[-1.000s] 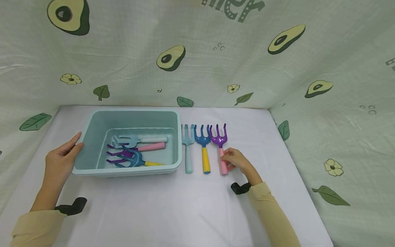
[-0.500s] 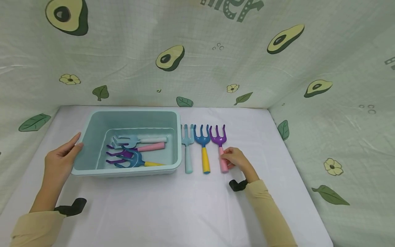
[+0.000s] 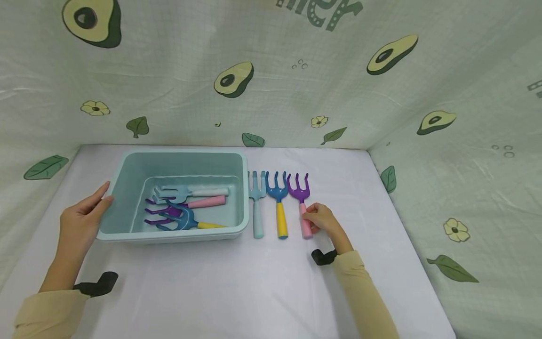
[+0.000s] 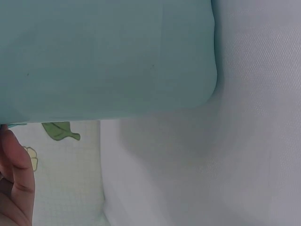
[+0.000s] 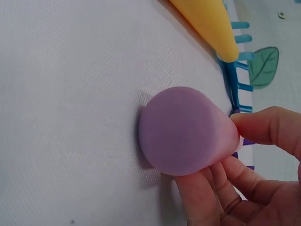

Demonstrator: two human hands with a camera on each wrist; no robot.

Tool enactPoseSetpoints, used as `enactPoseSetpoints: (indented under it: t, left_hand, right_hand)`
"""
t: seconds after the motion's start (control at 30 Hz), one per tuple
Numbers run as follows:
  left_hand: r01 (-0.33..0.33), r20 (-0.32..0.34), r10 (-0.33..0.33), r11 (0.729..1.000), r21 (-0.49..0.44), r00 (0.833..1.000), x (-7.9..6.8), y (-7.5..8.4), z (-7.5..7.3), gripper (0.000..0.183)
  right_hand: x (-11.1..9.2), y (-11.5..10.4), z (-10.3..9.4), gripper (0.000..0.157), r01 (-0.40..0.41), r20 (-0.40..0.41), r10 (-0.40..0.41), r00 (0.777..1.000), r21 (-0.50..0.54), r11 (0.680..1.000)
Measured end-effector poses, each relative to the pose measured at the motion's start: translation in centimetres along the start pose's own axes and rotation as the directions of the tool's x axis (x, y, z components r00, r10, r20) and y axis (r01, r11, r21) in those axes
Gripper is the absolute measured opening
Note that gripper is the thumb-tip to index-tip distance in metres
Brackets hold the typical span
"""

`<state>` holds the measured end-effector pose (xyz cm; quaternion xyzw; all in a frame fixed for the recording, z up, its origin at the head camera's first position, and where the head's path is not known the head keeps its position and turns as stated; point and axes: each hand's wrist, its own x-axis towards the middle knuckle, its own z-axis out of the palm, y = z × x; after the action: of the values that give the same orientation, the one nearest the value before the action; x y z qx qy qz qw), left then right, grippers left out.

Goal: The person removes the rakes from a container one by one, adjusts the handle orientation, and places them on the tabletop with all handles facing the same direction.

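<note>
In the last second only a small thing changed: the purple garden fork, inside the right hand, slid slightly toward the person and its tines came a little lower beside those of the neighbouring fork. For the work, I judge that this was a fine correction of its place in the row, not a lifting away. The plastic bin, the left hand and the other forks stayed practically as they were.

The right hand grasped the pink handle in a pinch, its digits on two sides and apart only by the handle's thickness. The tines pointed away beyond the grip, and the round handle end came out on the near side. Whether the handle rested fully on the white cloth, I could not tell.

Just left of this grip lay the blue garden fork with its yellow handle, and farther left the light-blue garden fork, near the bin.

The left hand pinched the bin's side edge between thumb and fingers. To the right of that grip, inside the bin, lay a pale-handled fork, a pink-handled fork and a yellow-handled fork, these last two overlapping.
</note>
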<state>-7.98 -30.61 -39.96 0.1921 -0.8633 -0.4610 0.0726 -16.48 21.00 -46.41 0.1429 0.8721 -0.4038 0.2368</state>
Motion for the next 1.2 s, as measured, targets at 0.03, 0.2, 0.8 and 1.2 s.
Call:
enactPoseSetpoints:
  t: [0.03, 0.2, 0.8, 1.2]
  left_hand:
    - [0.004, 0.003, -0.004, 1.0, -0.004, 1.0, 0.01, -0.04, -0.02, 0.042]
    - [0.004, 0.009, -0.004, 1.0, -0.009, 1.0, 0.14, -0.18, -0.08, 0.042]
    - [0.013, -0.002, -0.013, 1.0, 0.02, 1.0, 0.05, -0.15, 0.0, 0.043]
    - [0.016, -0.001, -0.016, 0.999, 0.035, 1.0, 0.07, -0.08, 0.09, 0.042]
  right_hand:
    - [0.0, 0.04, 0.05, 0.034, 0.001, -0.004, -0.001, 1.0, 0.005, 1.0]
    - [0.13, 0.31, 0.26, 0.034, 0.004, -0.021, -0.003, 1.0, 0.019, 1.0]
    - [-0.16, 0.43, 0.35, 0.034, 0.011, -0.028, -0.01, 1.0, 0.034, 0.999]
    - [-0.41, 0.07, -0.12, 0.042, 0.015, -0.001, -0.015, 1.0, -0.024, 1.0]
